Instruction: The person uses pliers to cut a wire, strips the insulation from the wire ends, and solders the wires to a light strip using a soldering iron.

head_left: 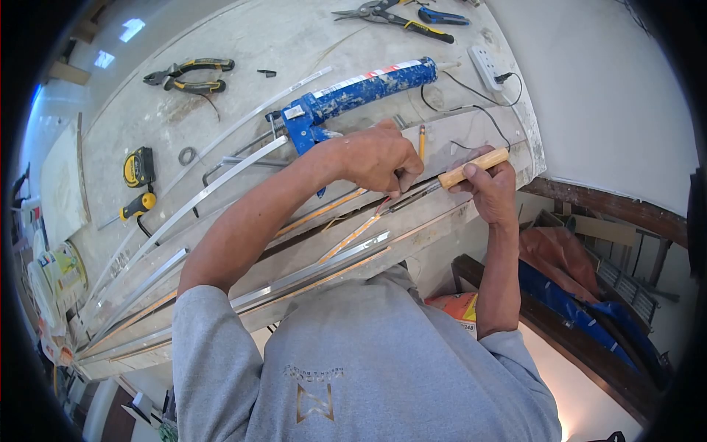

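Note:
My right hand (492,188) is wrapped round the wooden handle of a soldering iron (475,168). The iron's metal shaft points down-left, its tip beside the end of an orange LED strip (350,239). Just above that tip, my left hand (381,160) is closed in a pinch on a thin red wire (384,202) that runs to the strip end. Below the strip lies a silver aluminium channel (324,269). A yellow pencil (422,141) sits between my hands, and a blue caulking gun (375,88) lies beyond my left hand.
On the worktable (250,37) are pliers (193,76), snips (398,20), a tape measure (138,167) and a screwdriver (138,206). A power strip (485,68) at the right edge has a black cord plugged in. Long strips stretch left towards a bucket (59,276).

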Demonstrator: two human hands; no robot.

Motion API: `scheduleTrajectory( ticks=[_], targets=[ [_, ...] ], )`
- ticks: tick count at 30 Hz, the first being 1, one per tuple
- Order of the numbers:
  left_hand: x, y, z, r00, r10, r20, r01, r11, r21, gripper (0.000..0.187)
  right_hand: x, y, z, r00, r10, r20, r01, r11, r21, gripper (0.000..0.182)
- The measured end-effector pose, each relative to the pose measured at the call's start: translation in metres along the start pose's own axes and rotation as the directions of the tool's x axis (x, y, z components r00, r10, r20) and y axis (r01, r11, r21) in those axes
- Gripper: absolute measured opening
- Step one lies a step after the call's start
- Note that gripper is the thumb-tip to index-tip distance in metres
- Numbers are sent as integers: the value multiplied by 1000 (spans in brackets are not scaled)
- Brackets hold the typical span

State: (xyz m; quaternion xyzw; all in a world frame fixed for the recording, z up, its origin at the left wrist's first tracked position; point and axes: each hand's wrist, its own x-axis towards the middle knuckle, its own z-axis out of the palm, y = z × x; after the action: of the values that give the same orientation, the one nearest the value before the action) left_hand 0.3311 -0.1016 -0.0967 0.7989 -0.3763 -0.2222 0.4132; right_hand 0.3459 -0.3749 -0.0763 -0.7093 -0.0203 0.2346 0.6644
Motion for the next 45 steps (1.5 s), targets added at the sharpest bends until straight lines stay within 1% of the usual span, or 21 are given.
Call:
scheduleTrajectory(
  ticks=[3,23,34,45],
  targets=[
    [-1,0,0,1000,-2,-3,2,1000,-9,15,-1,1,1,1000,11,18,-12,999,45,29],
    [0,4,-2,1000,-22,-8,21,1000,-17,14,-2,-3,9,1000,0,1,0,1000,-21,29],
    [0,5,-2,999,-36,7,36,999,12,12,-3,-3,8,1000,-6,8,6,1000,-24,29],
    [0,3,-1,1000,-22,-1,22,1000,-2,12,-2,0,5,1000,-11,21,11,1000,-9,30]
  ],
)
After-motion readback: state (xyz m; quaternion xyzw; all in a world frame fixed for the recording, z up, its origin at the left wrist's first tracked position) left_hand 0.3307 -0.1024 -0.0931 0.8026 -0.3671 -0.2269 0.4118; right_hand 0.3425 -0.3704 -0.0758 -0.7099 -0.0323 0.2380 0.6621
